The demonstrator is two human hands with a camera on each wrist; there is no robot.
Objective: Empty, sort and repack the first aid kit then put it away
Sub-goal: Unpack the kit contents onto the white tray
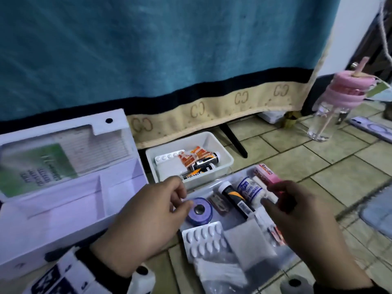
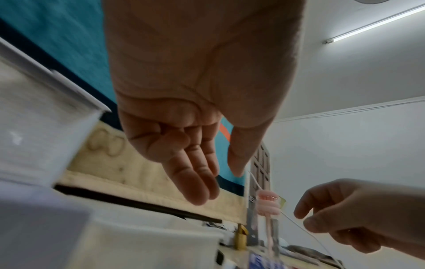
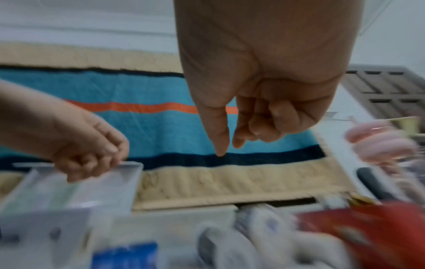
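The white first aid kit box (image 1: 63,209) lies open on the left, its compartments bare and papers tucked in the lid. A clear tray (image 1: 235,174) holds a blue tape roll (image 1: 199,211), a black and orange tube (image 1: 235,198), a bandage roll (image 1: 248,189), a pink box (image 1: 267,174), a blister pack (image 1: 203,238) and gauze packets (image 1: 248,240). My left hand (image 1: 182,198) hovers over the blue roll; its palm (image 2: 218,187) is empty, fingers relaxed. Above the bandage roll my right hand (image 1: 273,196) is blurred, its fingers (image 3: 230,150) loosely curled round nothing.
A small white bin (image 1: 222,149) behind the tray holds sachets, tubes and pills. A teal blanket (image 1: 169,49) hangs behind everything. A clear bottle with a pink coil (image 1: 324,115) stands at the right, a grey mat (image 1: 379,211) beyond, a white roll (image 1: 294,283) near me.
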